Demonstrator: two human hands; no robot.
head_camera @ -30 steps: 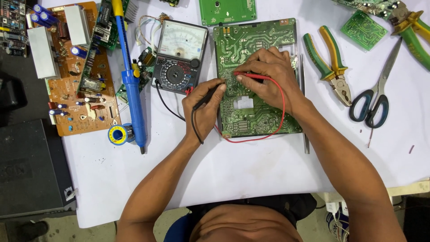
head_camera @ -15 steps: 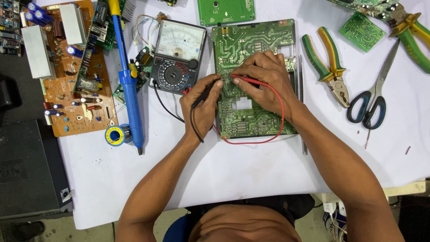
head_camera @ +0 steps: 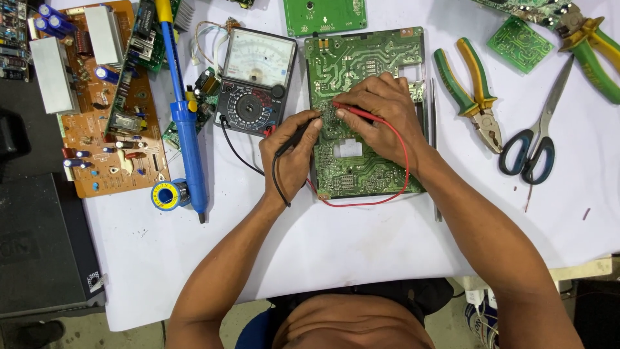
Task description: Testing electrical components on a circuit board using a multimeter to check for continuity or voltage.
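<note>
Both hands (head_camera: 336, 126) still press probes onto the green board (head_camera: 365, 110)

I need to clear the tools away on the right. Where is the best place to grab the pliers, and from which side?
Take the pliers by the two green handles with yellow edges, probably from above at their upper end. They lie flat on the white table, handles spread and pointing away from the person, metal jaws toward the scissors. Closing the handles together should give a firm hold, clear of the jaws.
</note>
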